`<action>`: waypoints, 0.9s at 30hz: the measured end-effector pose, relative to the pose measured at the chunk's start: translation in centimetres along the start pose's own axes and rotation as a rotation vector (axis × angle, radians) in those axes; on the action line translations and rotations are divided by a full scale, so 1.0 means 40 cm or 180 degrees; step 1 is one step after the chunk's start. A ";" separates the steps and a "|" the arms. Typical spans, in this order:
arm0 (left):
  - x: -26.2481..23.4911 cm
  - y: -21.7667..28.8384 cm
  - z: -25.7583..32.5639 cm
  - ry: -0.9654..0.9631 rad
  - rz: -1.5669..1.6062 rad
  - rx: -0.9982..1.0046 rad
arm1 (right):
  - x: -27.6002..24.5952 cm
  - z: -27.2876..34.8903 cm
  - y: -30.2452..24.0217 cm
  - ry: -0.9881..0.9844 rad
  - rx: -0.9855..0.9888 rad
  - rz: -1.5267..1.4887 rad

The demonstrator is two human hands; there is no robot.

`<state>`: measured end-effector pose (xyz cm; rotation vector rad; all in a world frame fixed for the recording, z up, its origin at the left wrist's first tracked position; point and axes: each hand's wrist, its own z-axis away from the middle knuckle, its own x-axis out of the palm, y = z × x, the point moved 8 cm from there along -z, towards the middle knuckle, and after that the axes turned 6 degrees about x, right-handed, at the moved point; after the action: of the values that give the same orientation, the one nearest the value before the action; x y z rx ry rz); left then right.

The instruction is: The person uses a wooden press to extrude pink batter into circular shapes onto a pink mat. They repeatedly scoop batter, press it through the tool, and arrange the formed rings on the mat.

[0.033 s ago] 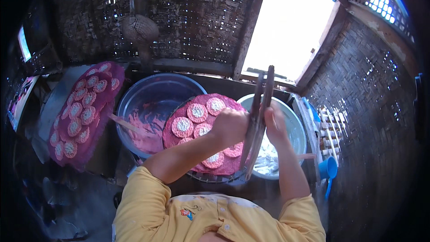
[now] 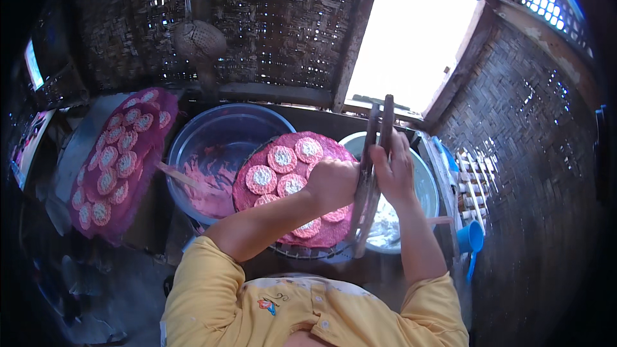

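My left hand [image 2: 334, 183] is a closed fist gripping the lower part of a pair of long dark sticks [image 2: 378, 135] that stand nearly upright. My right hand [image 2: 395, 170] clasps the same sticks from the other side, slightly higher. Both hands hover over the right edge of a round pink sheet [image 2: 257, 202] lying on a round rack. The sheet carries several small pink-and-white discs [image 2: 283, 159]. The lower ends of the sticks reach down between the rack and a white basin [image 2: 427, 183].
A blue basin [image 2: 218, 125] with pink batter and a wooden spatula [image 2: 177, 177] stands left of the rack. Farther left lies a second pink sheet [image 2: 154, 148] with several discs. A blue cup [image 2: 470, 238] hangs at the right. Woven bamboo walls close in around.
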<state>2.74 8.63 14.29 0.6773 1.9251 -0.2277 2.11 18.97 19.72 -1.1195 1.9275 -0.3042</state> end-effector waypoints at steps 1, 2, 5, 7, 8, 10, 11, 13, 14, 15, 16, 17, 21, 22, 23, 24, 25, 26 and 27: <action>0.009 0.017 0.011 -0.0230 0.0414 -0.0040 | -0.007 0.001 -0.068 0.0065 -0.0467 0.0438; 0.006 0.023 0.013 -0.0411 0.0753 0.0059 | -0.010 0.004 -0.128 -0.0024 -0.0767 0.0578; -0.019 0.062 0.058 -0.0981 0.1635 0.0550 | -0.014 0.082 -0.300 -0.0565 -0.1928 0.0790; -0.048 0.091 0.106 -0.1272 0.1560 0.0826 | -0.033 0.104 -0.317 -0.1095 -0.1490 0.0636; -0.043 0.079 0.136 -0.1677 0.0983 0.0549 | -0.038 0.109 -0.294 -0.1470 -0.0886 0.0427; -0.101 0.091 0.154 -0.1364 0.0830 0.0527 | -0.060 0.117 -0.225 -0.1641 0.0342 0.0131; -0.137 0.100 0.159 -0.1047 0.0834 0.0599 | -0.091 0.118 -0.236 -0.1499 0.0179 -0.0600; -0.169 0.092 0.178 -0.0996 0.0507 0.0662 | -0.140 0.124 -0.200 -0.1343 0.0388 -0.0995; -0.186 0.080 0.188 -0.0857 0.0470 0.0711 | -0.181 0.125 -0.170 -0.1256 0.0594 -0.1046; -0.200 0.059 0.199 -0.0703 0.0424 0.0745 | -0.225 0.125 -0.143 -0.1222 0.0755 -0.1157; -0.207 0.004 0.212 -0.0577 0.0645 0.0308 | -0.299 0.126 -0.109 -0.0593 0.0924 -0.1229; -0.227 -0.004 0.212 -0.0055 0.1026 0.0599 | -0.371 0.139 -0.067 0.0134 0.1220 -0.1298; -0.157 -0.040 0.230 0.0502 0.2747 0.0860 | -0.478 0.199 -0.056 0.1859 -0.0133 -0.2579; -0.150 -0.021 0.227 0.0695 0.2641 0.1312 | -0.476 0.223 -0.061 0.2260 -0.0527 -0.2908; -0.142 -0.005 0.220 0.0846 0.2567 0.1657 | -0.450 0.234 -0.065 0.2410 -0.0760 -0.3184; -0.129 0.004 0.214 0.0927 0.2963 0.1746 | -0.413 0.233 -0.075 0.2248 -0.0869 -0.3423; -0.114 -0.011 0.200 0.0900 0.3973 0.1507 | -0.362 0.242 -0.062 0.2269 -0.0443 -0.3529; -0.116 -0.026 0.193 0.1128 0.4378 0.1309 | -0.296 0.238 -0.057 0.1959 -0.0088 -0.3667; -0.123 -0.040 0.193 0.1382 0.4843 0.1157 | -0.228 0.223 -0.063 0.1490 -0.0161 -0.3872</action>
<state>9.35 2.14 14.96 2.3300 1.2316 0.5840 12.57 26.59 20.92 -2.3066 1.3551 -1.2473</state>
